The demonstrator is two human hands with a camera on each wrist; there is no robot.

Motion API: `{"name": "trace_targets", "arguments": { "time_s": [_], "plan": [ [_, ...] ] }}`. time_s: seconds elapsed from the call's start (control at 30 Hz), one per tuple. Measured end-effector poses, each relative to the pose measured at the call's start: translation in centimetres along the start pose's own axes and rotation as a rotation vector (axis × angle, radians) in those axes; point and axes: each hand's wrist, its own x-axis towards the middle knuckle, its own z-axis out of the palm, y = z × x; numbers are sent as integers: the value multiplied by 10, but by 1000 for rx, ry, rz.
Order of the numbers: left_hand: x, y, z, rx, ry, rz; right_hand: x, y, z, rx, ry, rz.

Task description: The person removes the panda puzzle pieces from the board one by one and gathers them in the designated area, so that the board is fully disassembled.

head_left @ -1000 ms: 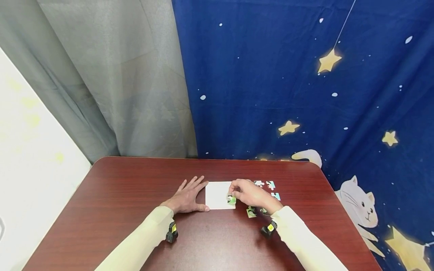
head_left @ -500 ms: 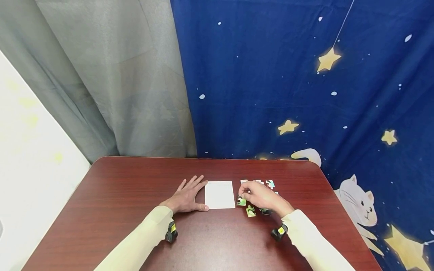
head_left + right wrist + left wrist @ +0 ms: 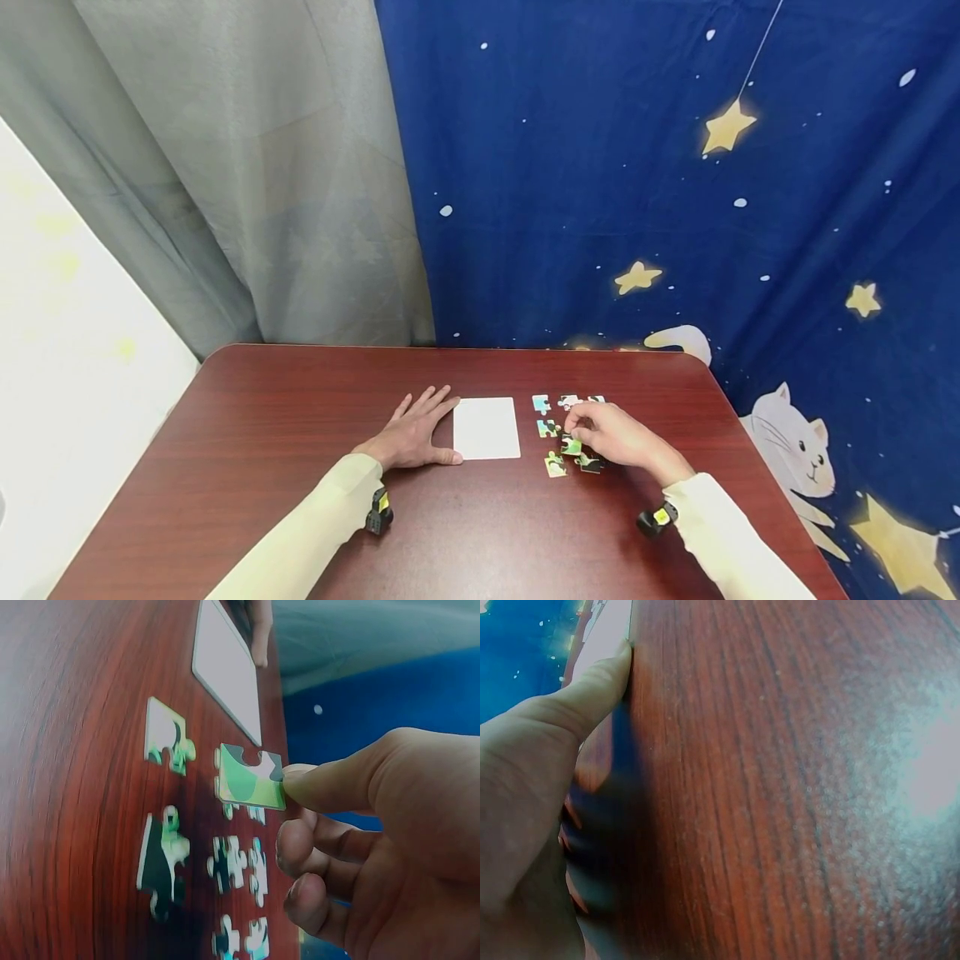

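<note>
A white square board (image 3: 486, 428) lies flat on the table. My left hand (image 3: 411, 437) rests beside its left edge with fingers spread, and the thumb (image 3: 604, 682) touches that edge. To the right of the board, my right hand (image 3: 617, 435) pinches a green, white and black jigsaw piece (image 3: 251, 784), tilted and held over the loose pieces. Below the held piece in the right wrist view are a pale green jigsaw piece (image 3: 163, 735) and a darker jigsaw piece (image 3: 159, 859). My right hand partly covers the loose pieces in the head view.
Several loose jigsaw pieces lie in rough rows right of the board, among them a light blue one (image 3: 541, 404). The dark red wooden table (image 3: 465, 533) ends at the back against a grey curtain (image 3: 330, 183) and a blue starry curtain (image 3: 570, 167).
My right hand has moved right with the pinched jigsaw piece, from the board's right edge to over the loose pieces. The left hand and the board have stayed in place.
</note>
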Motion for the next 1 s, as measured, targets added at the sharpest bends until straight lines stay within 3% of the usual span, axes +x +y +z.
{"name": "trace_targets", "arguments": {
  "time_s": [0.63,1.0],
  "plan": [
    [-6,11,-10,39,-18,0,-47,34,-21,75,22,107],
    [-3,3,-3,8,3,8,-58,52,-18,58,-3,153]
  ]
}}
